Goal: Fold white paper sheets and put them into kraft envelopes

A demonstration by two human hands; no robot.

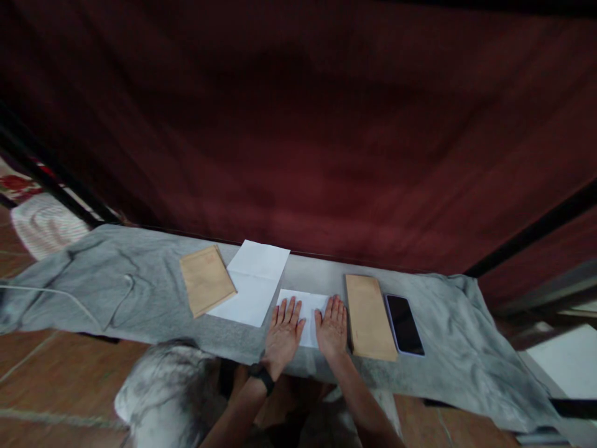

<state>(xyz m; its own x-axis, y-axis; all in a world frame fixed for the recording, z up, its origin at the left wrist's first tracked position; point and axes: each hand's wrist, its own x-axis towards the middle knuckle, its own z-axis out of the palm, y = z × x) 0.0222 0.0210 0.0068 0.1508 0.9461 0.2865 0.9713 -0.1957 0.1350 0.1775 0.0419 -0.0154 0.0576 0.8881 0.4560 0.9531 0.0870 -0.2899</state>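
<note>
A folded white sheet of paper [308,318] lies on the grey cloth in front of me. My left hand [283,333] presses flat on its left side, fingers stretched out. On the right side of the same sheet rests my right hand [332,326], also flat with fingers extended. Just right of that hand is a stack of brown envelopes [372,317]. To the left, a larger creased white sheet [256,280] lies partly under another brown envelope or stack of envelopes [205,280].
A phone [405,325] lies right of the brown envelopes. The bench is covered by a grey cloth [466,348]. A white cable [69,295] runs over its left end. Behind the bench hangs a dark red curtain [298,155].
</note>
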